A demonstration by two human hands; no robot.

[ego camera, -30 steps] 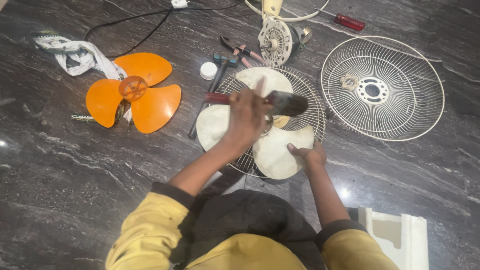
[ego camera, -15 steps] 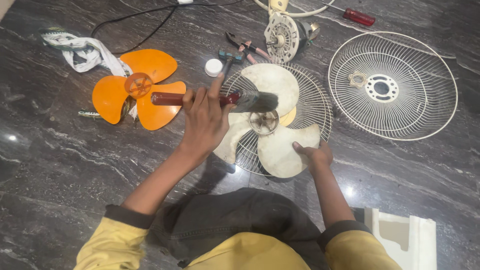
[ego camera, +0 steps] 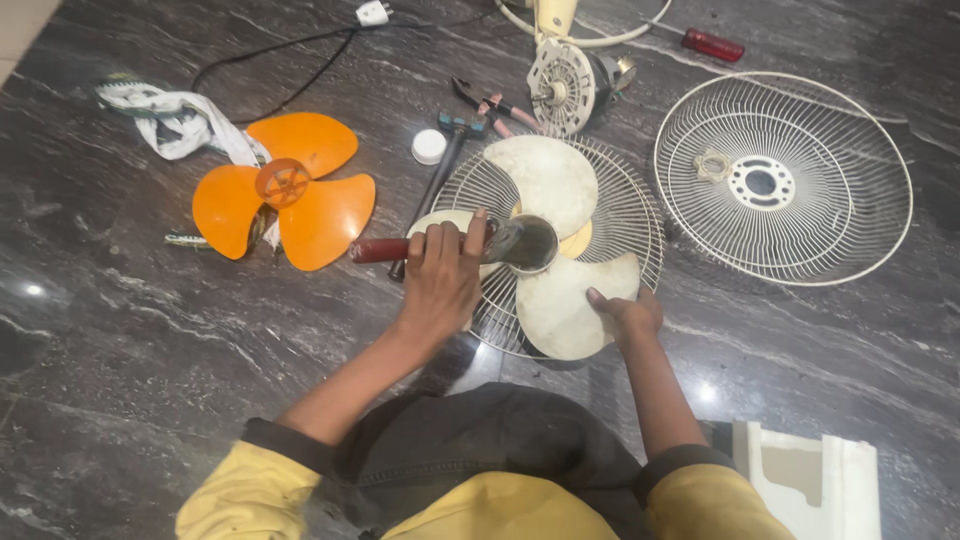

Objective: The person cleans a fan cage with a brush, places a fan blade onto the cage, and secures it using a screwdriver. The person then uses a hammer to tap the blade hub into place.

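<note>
Item: hammer (ego camera: 470,243), red handle, dark metal head. I log it in my left hand (ego camera: 440,280), fingers wrapped closed around the handle just behind the head. Its long axis lies level, handle end pointing left toward the orange fan blade (ego camera: 285,190), head pointing right. The head sits directly over the hub of the cream fan blade (ego camera: 555,240); I cannot tell whether it touches the hub or hangs just above it.

Item: cream fan blade, three lobes, lying inside the rear wire guard (ego camera: 640,215) on the dark marble floor (ego camera: 120,350), near the middle of the floor in view.

Item: my right hand (ego camera: 625,312), resting on the outer edge of the near-right lobe, fingers curled over the rim, pinning it down. The left hand is the nearer to the hub.

Nearby: front wire guard (ego camera: 850,230), well apart to the right; fan motor (ego camera: 565,85) toward the far edge; pliers (ego camera: 490,103) and a white cap (ego camera: 429,146) just beyond the guard.
</note>
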